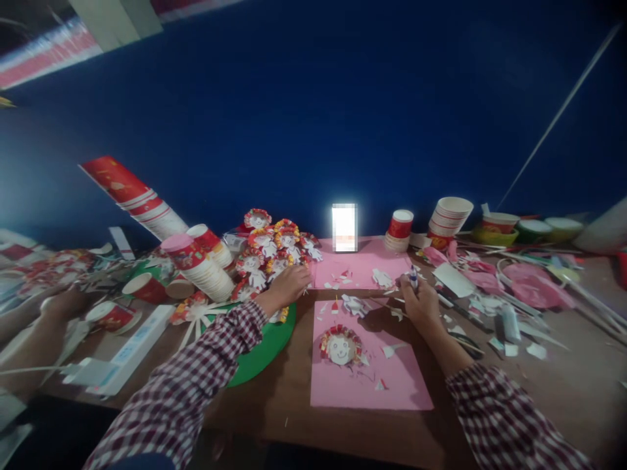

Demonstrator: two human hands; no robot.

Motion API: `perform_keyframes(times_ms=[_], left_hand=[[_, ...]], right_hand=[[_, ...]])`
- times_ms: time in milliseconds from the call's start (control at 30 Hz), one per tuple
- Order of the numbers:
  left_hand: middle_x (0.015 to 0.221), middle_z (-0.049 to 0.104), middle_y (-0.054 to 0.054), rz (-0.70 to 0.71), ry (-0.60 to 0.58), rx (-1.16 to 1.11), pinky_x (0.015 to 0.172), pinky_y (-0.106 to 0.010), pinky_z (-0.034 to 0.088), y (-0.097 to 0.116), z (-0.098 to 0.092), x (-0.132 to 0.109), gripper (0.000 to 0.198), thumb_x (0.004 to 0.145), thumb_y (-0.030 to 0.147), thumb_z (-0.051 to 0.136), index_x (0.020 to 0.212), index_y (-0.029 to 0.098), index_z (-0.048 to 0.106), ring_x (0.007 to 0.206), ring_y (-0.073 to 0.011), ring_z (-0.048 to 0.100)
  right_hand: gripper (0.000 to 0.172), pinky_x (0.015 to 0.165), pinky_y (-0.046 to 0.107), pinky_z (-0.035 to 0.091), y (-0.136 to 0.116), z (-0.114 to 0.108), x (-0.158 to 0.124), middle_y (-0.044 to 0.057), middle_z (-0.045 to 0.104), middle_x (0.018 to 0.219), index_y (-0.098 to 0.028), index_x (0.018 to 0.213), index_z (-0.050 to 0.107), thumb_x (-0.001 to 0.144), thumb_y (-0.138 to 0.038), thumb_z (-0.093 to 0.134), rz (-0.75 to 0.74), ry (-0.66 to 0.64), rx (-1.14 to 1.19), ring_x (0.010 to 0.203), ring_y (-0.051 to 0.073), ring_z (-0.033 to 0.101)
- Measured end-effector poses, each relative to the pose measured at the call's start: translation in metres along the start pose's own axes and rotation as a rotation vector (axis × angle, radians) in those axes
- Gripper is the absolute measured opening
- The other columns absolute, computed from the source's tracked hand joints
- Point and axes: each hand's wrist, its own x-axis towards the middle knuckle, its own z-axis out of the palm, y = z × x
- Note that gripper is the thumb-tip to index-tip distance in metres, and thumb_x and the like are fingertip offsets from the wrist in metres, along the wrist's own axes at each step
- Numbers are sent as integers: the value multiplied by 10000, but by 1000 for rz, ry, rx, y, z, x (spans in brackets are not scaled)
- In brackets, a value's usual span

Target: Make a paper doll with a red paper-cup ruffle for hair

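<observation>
My right hand [422,303] is closed around a marker [414,277] with a white and dark blue barrel, held upright over the back right of the table. My left hand [290,287], fingers curled together, is beside a heap of paper-cup dolls [279,243] with red and yellow fringes; what it pinches, if anything, is hidden. Between my arms a fringed doll head [341,349] with a drawn smile lies on a pink sheet [372,388]. A white paper cutout [356,305] lies at that sheet's top edge. Another cutout [382,279] rests on the rear pink sheet [321,277].
Cup stacks [198,267] and a power strip [132,352] are at left, near another person's hand [61,303]. A green disc [264,349] lies under my left forearm. A bright phone-like screen [345,227] stands behind. Scraps, scissors [465,344] and cups [448,219] crowd the right.
</observation>
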Motion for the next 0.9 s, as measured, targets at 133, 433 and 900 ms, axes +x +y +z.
perform_keyframes(times_ms=[133, 433, 900], left_hand=[[1033, 648, -97, -6, 33, -48, 984, -404, 419, 12, -5, 0, 186, 888, 125, 483, 978, 168, 640, 1079, -217, 547], [1065, 692, -63, -144, 237, -245, 944, -356, 475, 72, -20, -29, 203, 919, 229, 503, 1050, 189, 653, 1029, -190, 606], [941, 724, -61, -286, 457, -628, 810, -295, 539, 102, 13, -2, 168, 887, 168, 540, 965, 176, 689, 874, -166, 666]], right_hand=[[468, 625, 345, 420, 0, -1, 0, 106, 657, 662, -159, 749, 633, 877, -544, 398, -14, -9, -5, 634, 235, 592], [462, 637, 341, 425, -4, -2, -1, 106, 665, 677, -161, 756, 645, 867, -539, 403, -13, -16, 15, 654, 240, 607], [353, 606, 301, 399, -5, -1, 1, 53, 627, 693, -147, 983, 608, 834, -430, 461, -68, -39, -75, 596, 189, 534]])
